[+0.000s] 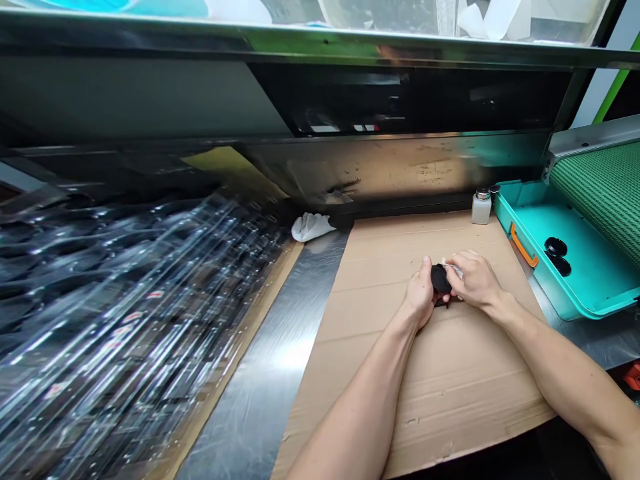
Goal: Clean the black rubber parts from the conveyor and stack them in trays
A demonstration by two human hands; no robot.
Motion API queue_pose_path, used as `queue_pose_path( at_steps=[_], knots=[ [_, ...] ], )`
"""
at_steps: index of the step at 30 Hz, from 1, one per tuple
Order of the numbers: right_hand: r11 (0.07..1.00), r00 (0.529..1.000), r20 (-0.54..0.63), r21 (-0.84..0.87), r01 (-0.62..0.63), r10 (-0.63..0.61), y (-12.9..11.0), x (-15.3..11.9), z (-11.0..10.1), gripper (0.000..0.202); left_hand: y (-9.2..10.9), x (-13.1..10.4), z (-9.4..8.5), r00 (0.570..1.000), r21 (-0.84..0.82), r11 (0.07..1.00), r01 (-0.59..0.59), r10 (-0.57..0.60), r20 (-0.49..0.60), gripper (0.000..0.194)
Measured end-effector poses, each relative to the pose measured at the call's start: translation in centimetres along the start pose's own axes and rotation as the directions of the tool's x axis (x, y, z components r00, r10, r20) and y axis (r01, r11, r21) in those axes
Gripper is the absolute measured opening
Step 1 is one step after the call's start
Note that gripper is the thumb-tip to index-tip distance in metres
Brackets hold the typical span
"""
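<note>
Above the cardboard sheet (370, 293), my left hand (421, 293) grips a small black rounded part (441, 279) by its left side. My right hand (473, 277) is closed at the part's right side, with a thin white piece (453, 265), perhaps a swab or cloth, between its fingers and against the part's upper edge. Some fingers of both hands are hidden under the part.
Stacked clear plastic trays (125, 320) fill the left. A crumpled white cloth (311, 227) lies at the back, a small bottle (481, 207) behind my hands. On the right, a teal bin (590, 267) holds black round parts (557, 256) beside a green conveyor belt (605, 187).
</note>
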State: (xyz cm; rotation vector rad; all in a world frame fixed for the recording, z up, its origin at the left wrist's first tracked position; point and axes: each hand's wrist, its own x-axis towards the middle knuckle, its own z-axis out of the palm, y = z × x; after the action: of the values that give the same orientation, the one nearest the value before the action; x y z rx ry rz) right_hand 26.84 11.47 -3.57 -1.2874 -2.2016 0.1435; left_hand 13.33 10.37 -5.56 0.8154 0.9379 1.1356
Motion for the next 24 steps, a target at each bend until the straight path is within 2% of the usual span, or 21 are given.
queue_pose_path(
  at_steps=[3, 6, 9, 11, 12, 13, 14, 16, 17, 19, 21, 24],
  knots=[
    [1.000, 1.000, -0.005, -0.018, -0.005, 0.005, -0.1, 0.1, 0.1, 0.020, 0.0, 0.1, -0.2, 1.000, -0.015, 1.000, 0.015, -0.015, -0.018, 0.058],
    [0.993, 0.995, 0.044, -0.081, -0.082, 0.086, 0.7, 0.2, -0.2, 0.020, 0.6, 0.0, -0.5, 0.998, -0.053, 0.997, 0.063, -0.062, 0.021, 0.058],
    [0.977, 0.983, -0.039, -0.109, -0.184, 0.181, 2.2, 0.2, -1.0, 0.022, 1.4, 0.0, -1.0, 0.995, -0.094, 0.991, 0.094, -0.090, 0.051, 0.064],
    [0.963, 0.966, -0.110, -0.109, -0.245, 0.233, 3.3, 0.2, -1.6, 0.024, 1.7, -0.2, -1.2, 1.000, -0.014, 1.000, -0.015, 0.015, -0.009, 0.064],
    [0.955, 0.957, -0.127, -0.114, -0.274, 0.260, 3.8, 0.2, -1.8, 0.025, 1.8, -0.4, -1.3, 0.990, 0.083, 0.990, -0.116, 0.122, -0.065, 0.065],
    [0.944, 0.949, -0.131, -0.126, -0.304, 0.288, 4.3, 0.3, -1.9, 0.026, 1.8, -0.6, -1.3, 0.961, 0.211, 0.951, -0.226, 0.254, -0.112, 0.069],
    [0.931, 0.939, -0.126, -0.147, -0.335, 0.319, 4.7, 0.3, -1.9, 0.026, 1.8, -0.8, -1.3, 0.912, 0.349, 0.879, -0.324, 0.388, -0.131, 0.074],
    [0.900, 0.920, -0.097, -0.195, -0.391, 0.379, 5.4, 0.4, -1.9, 0.026, 1.8, -1.3, -1.1, 0.804, 0.556, 0.697, -0.452, 0.588, -0.084, 0.078],
    [0.885, 0.910, -0.079, -0.214, -0.413, 0.406, 5.6, 0.4, -1.9, 0.027, 1.8, -1.6, -1.0, 0.767, 0.610, 0.626, -0.486, 0.640, -0.045, 0.075],
    [0.860, 0.888, -0.042, -0.234, -0.454, 0.457, 5.8, 0.5, -1.8, 0.028, 1.8, -1.9, -0.9, 0.736, 0.655, 0.558, -0.509, 0.677, -0.003, 0.069],
    [0.846, 0.874, -0.020, -0.240, -0.476, 0.486, 5.9, 0.6, -1.8, 0.029, 1.9, -1.9, -0.8, 0.734, 0.661, 0.557, -0.502, 0.679, -0.014, 0.070],
    [0.846, 0.878, -0.030, -0.253, -0.469, 0.478, 5.8, 0.6, -1.8, 0.029, 2.0, -1.8, -1.0, 0.743, 0.643, 0.583, -0.496, 0.668, -0.033, 0.071]
  ],
)
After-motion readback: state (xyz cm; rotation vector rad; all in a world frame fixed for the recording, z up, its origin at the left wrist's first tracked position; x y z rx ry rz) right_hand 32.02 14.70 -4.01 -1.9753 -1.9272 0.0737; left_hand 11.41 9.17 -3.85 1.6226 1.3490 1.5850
